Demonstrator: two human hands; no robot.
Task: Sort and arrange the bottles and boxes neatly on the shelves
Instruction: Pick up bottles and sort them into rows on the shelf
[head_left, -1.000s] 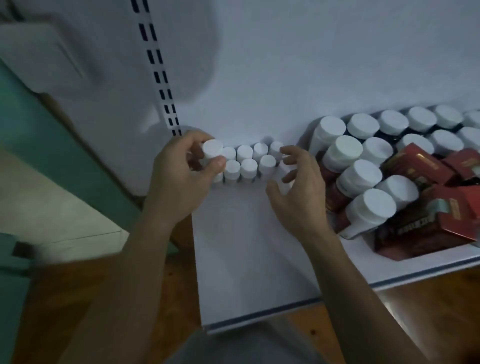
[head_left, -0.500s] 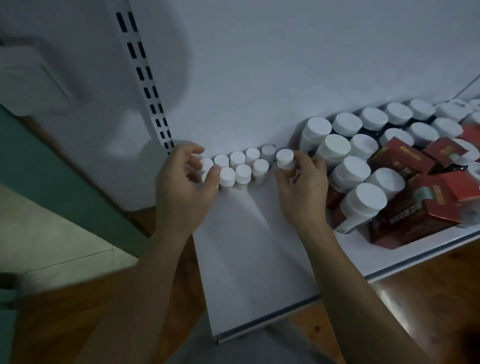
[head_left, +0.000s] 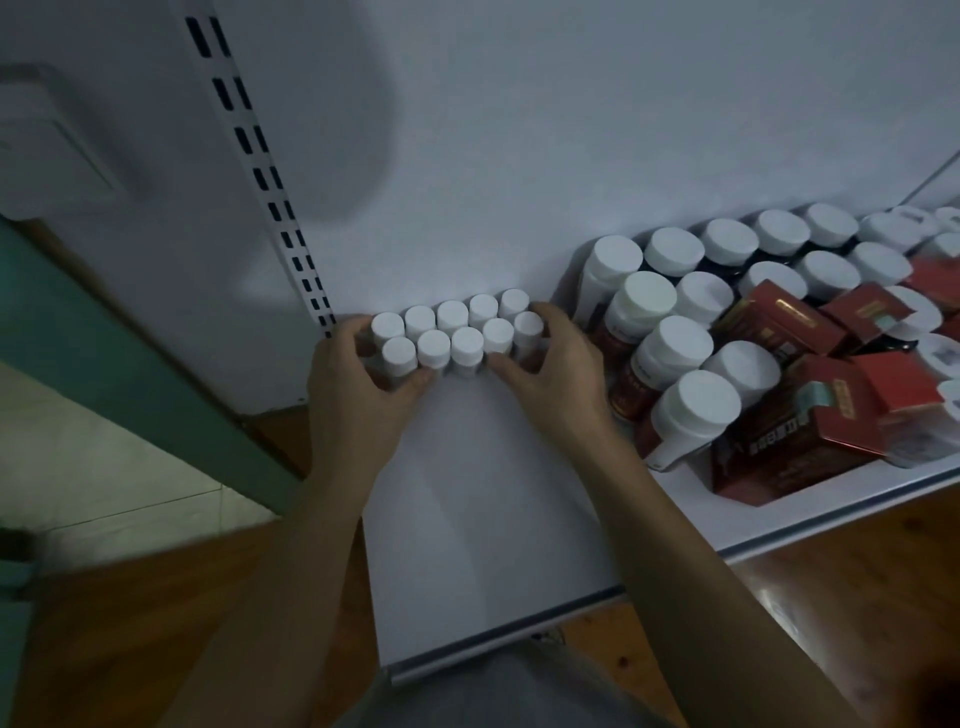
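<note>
At the back of the white shelf (head_left: 488, 509), our left hand (head_left: 358, 395) and right hand (head_left: 561, 379) clamped a block of small white-capped bottles (head_left: 457, 332) from either end, fingers curled round the outermost ones and thumbs at the front row. The ten bottles stood upright in two touching rows of five against the back panel, just beside the slotted upright (head_left: 260, 171). To the right, apart from them, larger white-capped bottles (head_left: 670, 343) stood in rows, some leaning, with red boxes (head_left: 779, 322) tumbled among them. Below the shelf edge we saw wooden floor (head_left: 130, 623).
</note>
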